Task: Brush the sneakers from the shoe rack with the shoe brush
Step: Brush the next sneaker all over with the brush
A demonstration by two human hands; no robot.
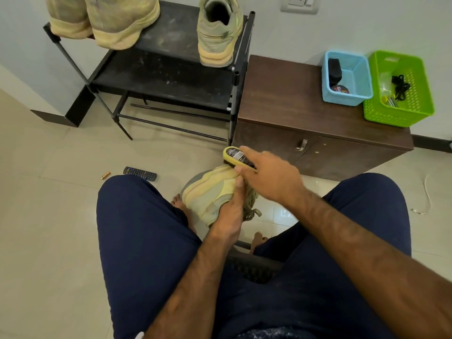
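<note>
Item 1. Sneaker (210, 192), pale yellow-green with a layered sole: held low between the knees of a seated person in navy trousers, above the tiled floor (49, 228). Laces hang loose at its right side.

Item 2. Left hand (230, 211): fingers clamped on the sneaker at its opening, thumb pointing up along the upper.

Item 3. Shoe brush (236, 156), yellow back with a dark label: bristles down, touching the far end of the sneaker.

Item 4. Right hand (271, 177): closed round the shoe brush from above, forefinger lying along its back.

Item 5. Shoe rack (171, 69), black, dusty shelves, against the wall. One matching sneaker (217, 37) stands at the right end of the top shelf, heel toward the camera; a pair (105, 20) sits at the left end.

Item 6. Brown cabinet (305, 101), just right of the rack. On top: blue basket (347, 53) holding a dark brush and a round tin; green basket (396, 116) touching it, holding black laces.

Item 7. Remote control (140, 173) and a small battery (105, 175), on the floor near the left knee.
</note>
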